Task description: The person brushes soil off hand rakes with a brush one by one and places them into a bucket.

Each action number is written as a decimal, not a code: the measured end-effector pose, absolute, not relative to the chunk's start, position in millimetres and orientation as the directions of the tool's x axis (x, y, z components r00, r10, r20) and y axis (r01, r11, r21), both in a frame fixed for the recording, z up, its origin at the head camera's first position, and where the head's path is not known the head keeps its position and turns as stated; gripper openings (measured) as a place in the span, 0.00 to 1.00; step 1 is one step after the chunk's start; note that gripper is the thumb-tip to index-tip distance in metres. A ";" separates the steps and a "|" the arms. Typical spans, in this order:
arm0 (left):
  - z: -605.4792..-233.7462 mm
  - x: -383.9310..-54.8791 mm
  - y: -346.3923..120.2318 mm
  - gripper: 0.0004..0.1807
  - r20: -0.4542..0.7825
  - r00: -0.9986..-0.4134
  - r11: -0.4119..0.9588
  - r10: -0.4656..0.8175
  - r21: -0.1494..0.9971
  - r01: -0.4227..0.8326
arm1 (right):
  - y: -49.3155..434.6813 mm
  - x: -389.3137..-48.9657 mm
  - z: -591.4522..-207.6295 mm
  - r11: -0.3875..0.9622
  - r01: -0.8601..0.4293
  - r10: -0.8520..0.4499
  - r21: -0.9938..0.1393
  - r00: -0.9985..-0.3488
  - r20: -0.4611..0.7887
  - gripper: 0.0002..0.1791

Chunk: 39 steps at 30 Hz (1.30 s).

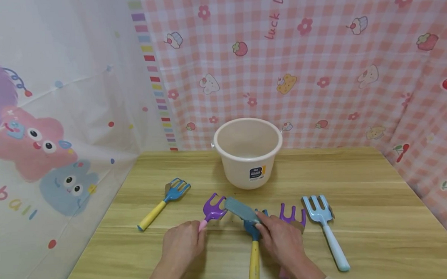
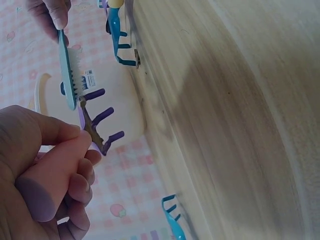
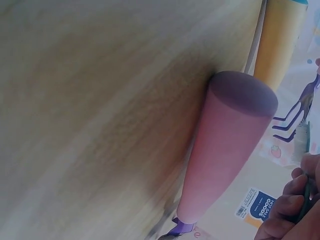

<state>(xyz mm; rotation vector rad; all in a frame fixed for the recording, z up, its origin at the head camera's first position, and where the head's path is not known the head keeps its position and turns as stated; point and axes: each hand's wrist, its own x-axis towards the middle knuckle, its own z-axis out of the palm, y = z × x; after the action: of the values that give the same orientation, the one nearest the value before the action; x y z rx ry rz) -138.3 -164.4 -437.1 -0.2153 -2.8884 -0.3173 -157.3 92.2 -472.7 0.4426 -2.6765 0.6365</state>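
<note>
My left hand grips the pink handle of a small garden fork with purple tines, held above the table. In the left wrist view a brown, dirt-like patch shows on the fork's head. My right hand holds a grey-green scrubbing brush by one end. The brush's pale bristles face the fork, and its far end meets the edge of the purple head. Beneath the brush and right hand lie a blue fork with a yellow handle and another purple fork, both partly hidden.
A cream bucket with a label stands at the back of the wooden table. Another blue fork with a yellow handle lies at the left, a light blue fork at the right. Patterned curtains hang behind.
</note>
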 end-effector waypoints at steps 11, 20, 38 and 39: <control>-437.9 -136.9 -166.0 0.14 0.288 -0.948 0.973 0.138 0.139 0.184 | 86.7 -149.8 -465.5 0.806 -0.431 -0.272 -0.406 -0.879 0.392 0.18; -435.9 -135.3 -165.7 0.13 0.267 -0.954 0.977 0.138 0.121 0.175 | 93.4 -154.7 -470.1 0.843 -0.350 -0.201 -0.410 -0.910 0.363 0.20; -437.1 -137.3 -166.5 0.17 0.281 -0.951 0.971 0.131 0.155 0.180 | 89.2 -145.2 -466.6 0.788 -0.452 -0.281 -0.418 -0.868 0.410 0.18; -437.3 -137.2 -166.2 0.17 0.281 -0.951 0.971 0.131 0.158 0.180 | 89.6 -145.7 -467.6 0.792 -0.441 -0.268 -0.422 -0.872 0.409 0.18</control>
<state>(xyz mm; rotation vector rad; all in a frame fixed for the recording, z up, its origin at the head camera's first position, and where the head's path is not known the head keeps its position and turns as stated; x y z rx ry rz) -137.2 -166.2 -437.3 -0.2290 -2.8487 -0.2648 -145.7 89.6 -467.6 0.5420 -2.6526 0.7419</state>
